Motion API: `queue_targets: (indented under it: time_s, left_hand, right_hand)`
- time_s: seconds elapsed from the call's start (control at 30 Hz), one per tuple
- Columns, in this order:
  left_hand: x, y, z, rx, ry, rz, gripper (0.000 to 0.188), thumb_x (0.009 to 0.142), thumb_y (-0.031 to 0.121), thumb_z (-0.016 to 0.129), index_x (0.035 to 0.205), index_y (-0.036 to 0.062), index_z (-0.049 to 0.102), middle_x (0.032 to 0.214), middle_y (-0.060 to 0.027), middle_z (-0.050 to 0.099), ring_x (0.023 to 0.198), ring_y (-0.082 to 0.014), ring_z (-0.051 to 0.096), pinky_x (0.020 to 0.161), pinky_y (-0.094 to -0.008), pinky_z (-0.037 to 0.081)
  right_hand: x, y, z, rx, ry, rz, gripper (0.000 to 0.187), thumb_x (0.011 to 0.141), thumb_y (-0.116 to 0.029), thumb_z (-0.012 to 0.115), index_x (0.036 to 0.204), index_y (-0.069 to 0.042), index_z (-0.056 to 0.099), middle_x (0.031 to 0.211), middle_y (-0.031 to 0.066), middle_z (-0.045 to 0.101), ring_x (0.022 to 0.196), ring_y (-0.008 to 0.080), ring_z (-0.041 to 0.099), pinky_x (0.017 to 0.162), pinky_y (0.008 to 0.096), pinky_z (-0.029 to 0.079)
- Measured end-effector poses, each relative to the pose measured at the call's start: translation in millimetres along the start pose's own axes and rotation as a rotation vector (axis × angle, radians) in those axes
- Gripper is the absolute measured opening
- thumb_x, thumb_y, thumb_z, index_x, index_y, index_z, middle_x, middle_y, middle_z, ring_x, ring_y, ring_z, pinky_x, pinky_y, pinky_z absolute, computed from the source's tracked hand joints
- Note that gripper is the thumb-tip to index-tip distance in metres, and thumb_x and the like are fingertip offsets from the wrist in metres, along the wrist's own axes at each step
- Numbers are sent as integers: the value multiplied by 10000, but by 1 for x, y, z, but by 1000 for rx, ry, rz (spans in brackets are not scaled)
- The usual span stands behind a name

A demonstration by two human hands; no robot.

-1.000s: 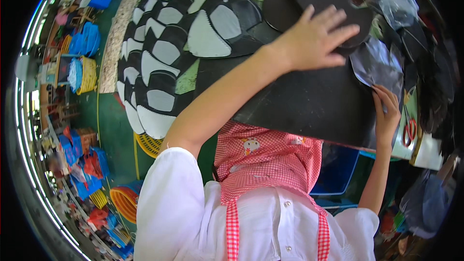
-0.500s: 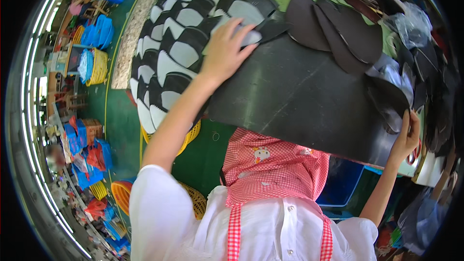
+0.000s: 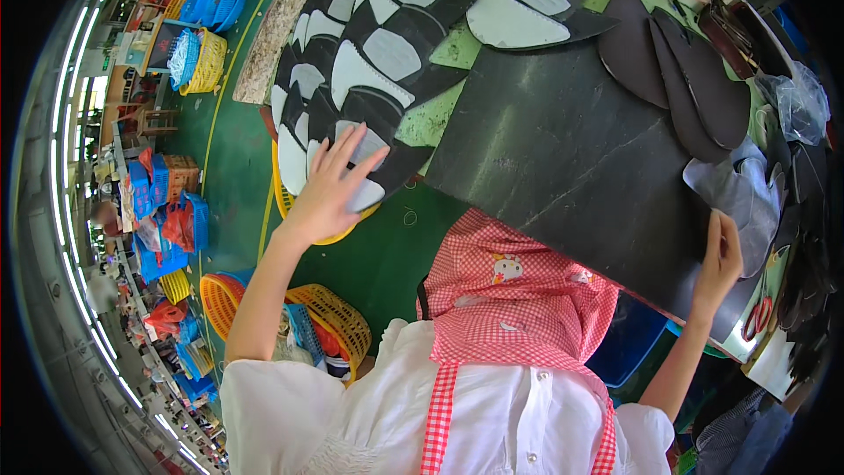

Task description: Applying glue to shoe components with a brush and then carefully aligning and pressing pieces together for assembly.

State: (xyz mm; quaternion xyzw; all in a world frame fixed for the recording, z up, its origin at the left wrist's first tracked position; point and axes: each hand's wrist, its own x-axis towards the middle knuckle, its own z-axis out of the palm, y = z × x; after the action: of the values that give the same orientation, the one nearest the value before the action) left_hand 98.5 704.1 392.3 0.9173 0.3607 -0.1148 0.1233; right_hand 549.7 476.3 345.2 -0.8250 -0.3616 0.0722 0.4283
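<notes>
My left hand (image 3: 334,183) is open, fingers spread over a black cut piece with a grey patch (image 3: 367,142) at the near left end of the layout. Under and beside its palm shows a pale, toothed-edge piece (image 3: 366,197). Overlapping rows of similar black pieces with pale patches (image 3: 396,54) cover the table's left side. At the right, my right hand (image 3: 723,255) has its fingers bent together at the near edge of a thin grey sheet piece (image 3: 747,198). How firmly it grips there is hard to see.
A black board (image 3: 545,149) lies before me, with dark rounded pieces (image 3: 694,70) on its far right. Red-handled scissors (image 3: 758,318) and clear plastic (image 3: 796,101) sit at the right. Yellow baskets (image 3: 352,321) stand on the floor at left.
My left hand has moved nearer and leftward, off a farther black piece onto the nearest one. The dark piece at my right hand no longer shows; a grey one does. The view has shifted.
</notes>
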Motion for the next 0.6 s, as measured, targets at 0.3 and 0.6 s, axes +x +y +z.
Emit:
queue_targets:
  time_s: [0.3,0.6]
  left_hand:
    - [42,51,-44,-967,580,-31,531,795,104,418,1301,-35,504,1288,-177,555,1225,-275,502,1053,-358,335]
    - [116,224,10,-545,368,639,212,863,214,599,974,34,596,1144,-135,544,1052,-295,532,903,-391,402]
  right_hand:
    - [11,-13,-8,66,-14,114,150,886,-102,640,979,13,672,813,6,639,741,44,539,690,190,427]
    - [-28,-68,9,258,-152,36,139,778,5,715,914,-22,712,849,36,684,729,75,590,677,216,470]
